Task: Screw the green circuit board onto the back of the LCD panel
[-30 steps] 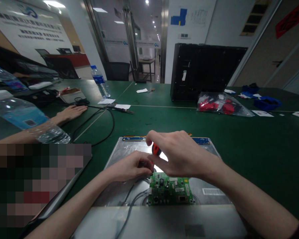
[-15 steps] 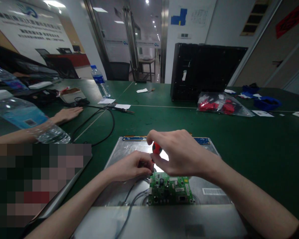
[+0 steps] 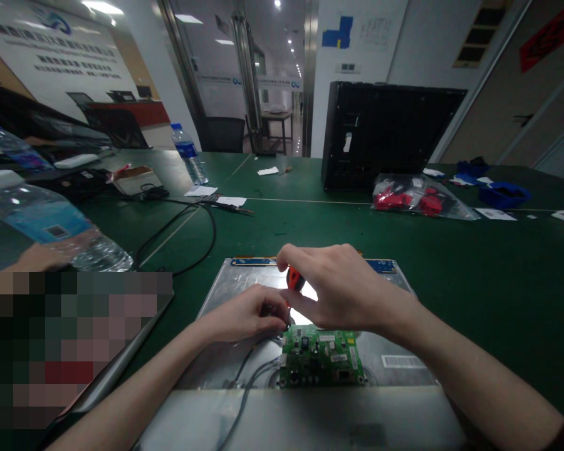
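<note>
My right hand (image 3: 345,291) is closed round the red and black handle of a screwdriver (image 3: 294,278), held upright over the top left corner of a green circuit board (image 3: 319,358). My left hand (image 3: 244,315) is pinched low around the screwdriver's shaft, right at the board's corner. The board is mounted on a silver metal panel (image 3: 225,285) lying flat on the green table. Grey wires (image 3: 247,382) run from the board toward me. The screwdriver's tip is hidden by my fingers.
A water bottle (image 3: 47,225) lies at the left, with a co-worker's hand (image 3: 42,255) behind it. Black cables (image 3: 188,228) loop beyond the panel. A black monitor back (image 3: 385,134) stands at the far side beside a plastic bag of red parts (image 3: 418,199). Another bottle (image 3: 188,153) stands upright.
The co-worker's hand at the left has drawn back from the table toward the lying bottle. My hands stay on the screwdriver, with my right hand shifting very slightly.
</note>
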`<state>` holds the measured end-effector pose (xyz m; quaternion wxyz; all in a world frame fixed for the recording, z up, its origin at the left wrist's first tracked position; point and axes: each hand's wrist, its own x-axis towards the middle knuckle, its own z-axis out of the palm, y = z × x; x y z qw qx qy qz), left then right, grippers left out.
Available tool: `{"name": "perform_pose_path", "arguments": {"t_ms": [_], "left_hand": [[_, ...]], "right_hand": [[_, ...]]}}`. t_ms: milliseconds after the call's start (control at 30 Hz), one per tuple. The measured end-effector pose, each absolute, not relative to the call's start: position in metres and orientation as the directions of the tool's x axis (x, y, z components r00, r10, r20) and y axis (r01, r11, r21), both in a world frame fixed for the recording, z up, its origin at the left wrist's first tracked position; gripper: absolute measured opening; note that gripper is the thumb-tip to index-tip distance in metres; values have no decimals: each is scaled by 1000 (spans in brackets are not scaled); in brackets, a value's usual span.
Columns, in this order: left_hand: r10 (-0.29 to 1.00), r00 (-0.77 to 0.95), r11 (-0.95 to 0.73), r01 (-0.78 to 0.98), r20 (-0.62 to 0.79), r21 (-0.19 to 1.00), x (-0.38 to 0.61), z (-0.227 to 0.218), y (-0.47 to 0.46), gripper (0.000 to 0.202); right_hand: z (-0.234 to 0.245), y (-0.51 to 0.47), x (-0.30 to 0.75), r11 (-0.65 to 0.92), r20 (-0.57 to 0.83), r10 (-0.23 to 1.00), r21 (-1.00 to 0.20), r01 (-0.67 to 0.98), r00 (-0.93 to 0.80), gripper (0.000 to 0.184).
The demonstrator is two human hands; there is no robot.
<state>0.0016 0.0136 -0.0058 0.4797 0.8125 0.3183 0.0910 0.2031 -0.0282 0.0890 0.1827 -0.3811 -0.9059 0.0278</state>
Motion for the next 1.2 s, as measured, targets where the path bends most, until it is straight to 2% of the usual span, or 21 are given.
{"name": "perform_pose_path", "arguments": {"t_ms": [133, 333, 633, 933, 1200], "left_hand": [[576, 806, -339, 388, -137, 857, 1, -7, 14, 9], [599, 785, -338, 427, -158, 839, 0, -9, 15, 9], [589, 785, -318, 443, -191, 838, 0, -4, 15, 11], [566, 815, -388, 394, -122, 833, -1, -7, 16, 7], [593, 793, -358, 416, -141, 836, 0, -6, 15, 10]], "right_hand": [[88, -26, 204, 716, 311, 689, -153, 681, -655, 21], [91, -30, 206, 732, 288, 680, -223, 644, -674, 21], [88, -26, 204, 725, 325, 685, -213, 655, -652, 14], [86, -25, 204, 708, 319, 691, -118, 696, -649, 25], [94, -29, 208, 736, 258, 677, -250, 629, -690, 19]]}}
